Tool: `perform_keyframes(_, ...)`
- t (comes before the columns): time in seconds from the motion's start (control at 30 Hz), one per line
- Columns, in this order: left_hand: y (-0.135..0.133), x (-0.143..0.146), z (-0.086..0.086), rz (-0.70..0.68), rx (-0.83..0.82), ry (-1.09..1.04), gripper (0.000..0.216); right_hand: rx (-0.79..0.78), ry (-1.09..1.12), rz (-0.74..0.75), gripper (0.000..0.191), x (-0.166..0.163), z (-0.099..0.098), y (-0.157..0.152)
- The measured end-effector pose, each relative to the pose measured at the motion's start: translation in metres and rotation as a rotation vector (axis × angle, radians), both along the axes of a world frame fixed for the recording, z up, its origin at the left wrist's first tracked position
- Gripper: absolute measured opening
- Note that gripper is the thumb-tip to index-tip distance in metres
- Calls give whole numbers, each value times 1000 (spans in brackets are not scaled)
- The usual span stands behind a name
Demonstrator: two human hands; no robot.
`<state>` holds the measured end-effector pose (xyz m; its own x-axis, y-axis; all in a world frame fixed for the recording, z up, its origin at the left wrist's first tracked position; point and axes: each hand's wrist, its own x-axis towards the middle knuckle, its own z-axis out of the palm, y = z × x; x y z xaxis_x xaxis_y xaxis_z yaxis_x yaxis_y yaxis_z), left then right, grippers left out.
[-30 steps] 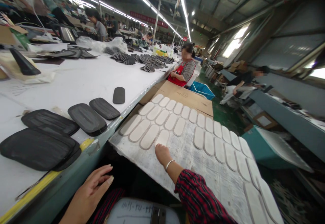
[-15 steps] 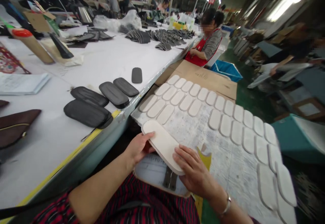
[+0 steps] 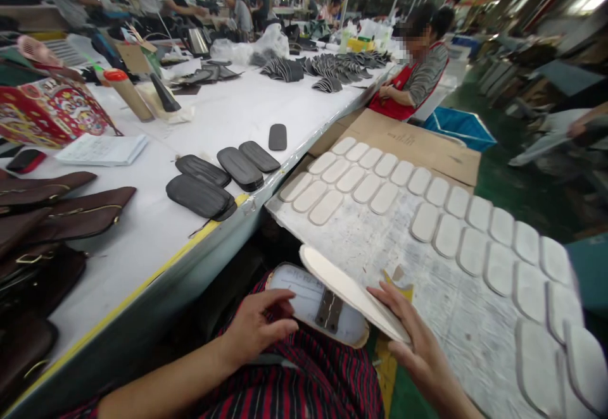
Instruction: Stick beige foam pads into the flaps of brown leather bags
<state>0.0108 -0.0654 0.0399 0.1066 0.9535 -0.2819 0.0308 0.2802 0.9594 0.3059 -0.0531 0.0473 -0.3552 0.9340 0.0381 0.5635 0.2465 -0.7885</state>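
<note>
My right hand (image 3: pixel 415 333) grips the lower end of a white oval pad (image 3: pixel 354 289), which is tilted on its edge above the board's near side. Apart from the pad, my left hand (image 3: pixel 263 324) hovers over my lap with thumb and fingers spread and nothing between them. Just beyond those fingers lies a clear rounded template (image 3: pixel 299 286) with handwriting and a dark brown strap piece (image 3: pixel 329 310) on it. The pad hides part of the template. Several similar white pads (image 3: pixel 498 271) lie in rows on the pale board (image 3: pixel 361 235) to the right.
On the white table (image 3: pixel 190 134) at left lie dark grey oval pieces (image 3: pixel 199 195), brown leather bags (image 3: pixel 71 210), a paper pad (image 3: pixel 102 149) and a bottle with a red cap (image 3: pixel 128 93). A person in a red apron (image 3: pixel 403 93) sits beyond the cardboard (image 3: pixel 413 140), near a blue bin (image 3: pixel 458 126).
My left hand has let go of the white pad and drawn back toward my lap. My right hand has tipped the pad and moved it right. The camera view has turned left.
</note>
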Motion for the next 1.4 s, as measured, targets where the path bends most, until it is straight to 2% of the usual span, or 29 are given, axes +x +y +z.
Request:
perform_keyframes(0.07, -1, -20, -14, 248, 82, 271, 43, -66, 39, 27, 64, 6, -6, -3)
perform_keyframes(0.13, 4, -30, -27, 389, 26, 308, 48, -86, -31, 67, 59, 2, -11, -5)
perform_keyframes(0.23, 13, -24, -39, 297, -114, 122, 54, -13, -184, 100, 63, -18, -19, -4)
perform_keyframes(0.37, 14, -9, -41, 177, -82, 34, 52, 182, -298, 117, 69, -38, -28, -1)
perform_keyframes(0.57, 12, -8, -45, 197, -106, 6, 56, 254, -361, 131, 70, -39, -34, -1)
perform_keyframes(0.77, 16, -6, -46, 252, -126, 43, 52, 256, -402, 138, 69, -44, -30, 1)
perform_keyframes(0.9, 18, -7, -46, 226, -125, 88, 50, 251, -423, 151, 70, -46, -26, 2)
perform_keyframes(1.0, 16, -12, -46, 159, -62, 266, 52, 244, -438, 147, 71, -48, -24, 2)
perform_keyframes(1.03, 14, -14, -46, 140, 24, 383, 54, 239, -442, 141, 71, -48, -23, 3)
perform_keyframes(1.1, 11, -17, -43, 76, 340, 637, 57, 225, -440, 136, 71, -50, -22, 3)
perform_keyframes(1.17, 8, -14, -38, -127, 729, 787, 55, 214, -424, 137, 73, -52, -20, 3)
perform_keyframes(1.23, 7, -4, -31, -460, 946, 829, 51, 200, -394, 124, 74, -54, -17, 2)
perform_keyframes(1.3, 7, 10, -25, -728, 934, 881, 54, 160, -336, 97, 75, -55, -13, 2)
perform_keyframes(1.33, 8, 18, -22, -799, 880, 925, 59, 119, -286, 79, 77, -54, -11, 2)
perform_keyframes(1.4, 8, 32, -17, -853, 780, 1010, 73, -17, -102, 47, 79, -50, -6, 1)
